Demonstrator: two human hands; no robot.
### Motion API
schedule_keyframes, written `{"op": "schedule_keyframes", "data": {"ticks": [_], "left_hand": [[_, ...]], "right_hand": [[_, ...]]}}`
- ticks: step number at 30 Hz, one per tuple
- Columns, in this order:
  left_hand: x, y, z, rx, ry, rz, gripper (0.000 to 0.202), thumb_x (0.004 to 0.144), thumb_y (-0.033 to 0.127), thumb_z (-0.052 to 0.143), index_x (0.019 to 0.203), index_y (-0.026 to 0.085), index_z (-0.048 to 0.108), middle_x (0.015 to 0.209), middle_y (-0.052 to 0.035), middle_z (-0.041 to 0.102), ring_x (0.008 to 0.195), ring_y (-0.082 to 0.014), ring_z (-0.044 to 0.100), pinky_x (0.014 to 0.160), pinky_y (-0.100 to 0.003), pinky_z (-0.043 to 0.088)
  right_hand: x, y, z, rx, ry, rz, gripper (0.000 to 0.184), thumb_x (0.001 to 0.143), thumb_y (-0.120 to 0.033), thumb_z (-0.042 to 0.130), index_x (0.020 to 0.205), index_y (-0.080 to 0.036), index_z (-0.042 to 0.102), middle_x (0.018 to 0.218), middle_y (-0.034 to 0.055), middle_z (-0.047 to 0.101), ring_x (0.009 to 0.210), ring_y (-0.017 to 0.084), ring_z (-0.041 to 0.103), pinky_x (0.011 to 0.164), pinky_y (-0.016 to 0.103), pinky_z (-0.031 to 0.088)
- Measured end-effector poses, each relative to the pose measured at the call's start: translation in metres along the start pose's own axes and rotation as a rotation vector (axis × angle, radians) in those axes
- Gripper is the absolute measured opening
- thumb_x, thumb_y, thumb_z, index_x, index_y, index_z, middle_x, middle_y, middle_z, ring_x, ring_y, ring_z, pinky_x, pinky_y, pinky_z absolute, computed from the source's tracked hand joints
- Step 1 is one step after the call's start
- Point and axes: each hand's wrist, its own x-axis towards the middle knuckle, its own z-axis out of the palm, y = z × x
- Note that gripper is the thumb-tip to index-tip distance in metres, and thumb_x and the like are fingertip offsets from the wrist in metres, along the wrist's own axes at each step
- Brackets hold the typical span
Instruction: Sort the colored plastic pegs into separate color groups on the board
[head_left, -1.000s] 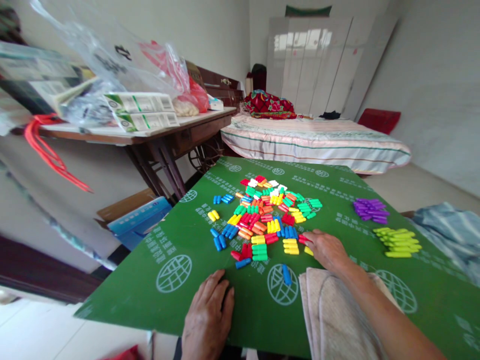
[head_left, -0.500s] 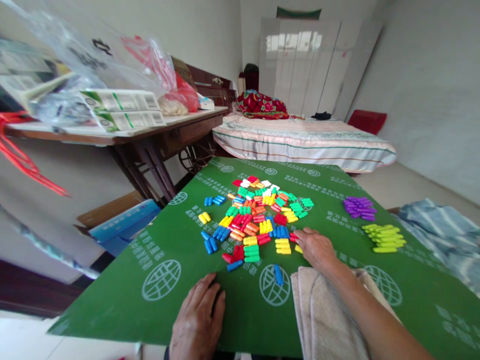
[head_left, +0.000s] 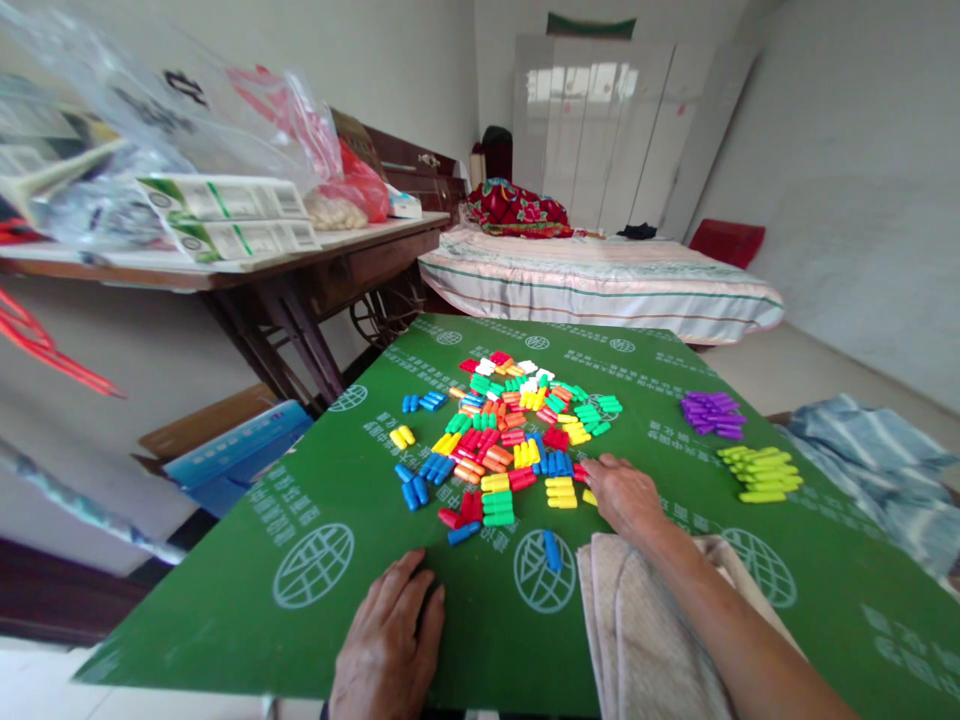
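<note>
Many small capsule-shaped plastic pieces in red, yellow, green, blue, orange and white lie in short rows on the green board. At the right edge of this spread my right hand is bent down, its fingers closed at a red piece that partly shows. A yellow piece pokes out beside the thumb. My left hand rests flat near the front edge with its fingers stretched out, holding nothing. Ahead of it lies a blue piece; another blue piece lies between the hands.
A folded beige cloth lies under my right forearm. Farther right are purple pieces and lime-green pieces. A side table with bags and boxes stands left, a bed behind, and a blue striped cloth at right.
The whole view has shifted slightly, so everything sits a little farther left. Both hands stay in nearly the same places on the board, and the pieces look unmoved.
</note>
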Motion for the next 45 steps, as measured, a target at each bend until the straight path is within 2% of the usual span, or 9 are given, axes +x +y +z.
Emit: {"op": "schedule_keyframes", "data": {"ticks": [7,17,25,29,33,38,42,45], "left_hand": [[-0.002,-0.001,0.001,0.013,-0.011,0.004,0.027,0.088,0.037,0.047,0.094,0.018,0.065,0.108,-0.0084,0.066,0.096,-0.0217,0.063,0.086,-0.035,0.053],[0.0,0.002,0.0,0.043,-0.005,0.012,0.027,0.09,0.035,0.044,0.094,0.017,0.064,0.108,-0.0094,0.065,0.096,-0.0213,0.063,0.085,-0.035,0.053],[-0.003,0.0,0.001,0.056,-0.033,0.01,0.027,0.089,0.035,0.045,0.094,0.016,0.065,0.109,-0.01,0.065,0.098,-0.0225,0.063,0.086,-0.038,0.053],[-0.003,0.0,0.001,0.065,-0.034,0.006,0.027,0.09,0.035,0.044,0.094,0.017,0.064,0.109,-0.0098,0.065,0.098,-0.0218,0.062,0.086,-0.037,0.054],[-0.001,0.001,0.0,0.062,-0.019,0.012,0.028,0.09,0.035,0.044,0.094,0.016,0.064,0.108,-0.01,0.066,0.097,-0.0219,0.063,0.085,-0.037,0.054],[0.003,0.002,-0.003,0.068,-0.017,0.042,0.029,0.09,0.035,0.043,0.094,0.015,0.064,0.106,-0.0103,0.066,0.095,-0.022,0.063,0.083,-0.036,0.054],[0.005,0.003,-0.005,0.074,-0.026,0.054,0.029,0.09,0.035,0.042,0.093,0.016,0.064,0.105,-0.0101,0.066,0.093,-0.0211,0.063,0.082,-0.034,0.054],[0.005,0.001,-0.004,0.071,-0.034,0.053,0.03,0.09,0.037,0.042,0.093,0.017,0.064,0.106,-0.0093,0.066,0.093,-0.0208,0.063,0.083,-0.034,0.053]], "right_hand": [[0.003,0.0,0.003,0.013,-0.012,0.012,0.03,0.096,-0.032,0.034,0.107,-0.026,0.062,0.098,0.0045,0.062,0.087,0.016,0.055,0.072,0.026,0.037],[0.001,-0.003,-0.001,-0.016,-0.01,0.021,0.029,0.096,-0.03,0.034,0.104,-0.026,0.061,0.094,0.0036,0.062,0.084,0.016,0.057,0.067,0.026,0.036],[0.004,0.001,-0.002,0.016,-0.006,0.01,0.03,0.094,-0.033,0.036,0.103,-0.026,0.063,0.096,0.0038,0.063,0.086,0.017,0.058,0.073,0.026,0.039],[0.005,0.012,-0.007,0.077,-0.048,-0.006,0.03,0.091,-0.03,0.043,0.114,-0.027,0.062,0.106,0.0044,0.064,0.097,0.017,0.058,0.082,0.025,0.04],[0.006,0.023,-0.012,0.158,-0.081,-0.012,0.038,0.087,-0.027,0.049,0.124,-0.023,0.057,0.117,0.0061,0.062,0.104,0.018,0.057,0.087,0.026,0.04],[0.009,0.021,-0.019,0.176,-0.097,0.0,0.034,0.086,-0.028,0.052,0.118,-0.022,0.059,0.109,0.0063,0.062,0.099,0.017,0.057,0.081,0.025,0.04],[0.013,0.017,-0.018,0.147,-0.114,-0.025,0.019,0.088,-0.028,0.049,0.1,-0.024,0.063,0.099,0.0036,0.06,0.094,0.015,0.055,0.076,0.023,0.037],[0.013,0.021,-0.018,0.153,-0.127,-0.032,0.015,0.087,-0.025,0.05,0.093,-0.023,0.064,0.097,0.0026,0.058,0.092,0.014,0.055,0.074,0.023,0.036]]}}
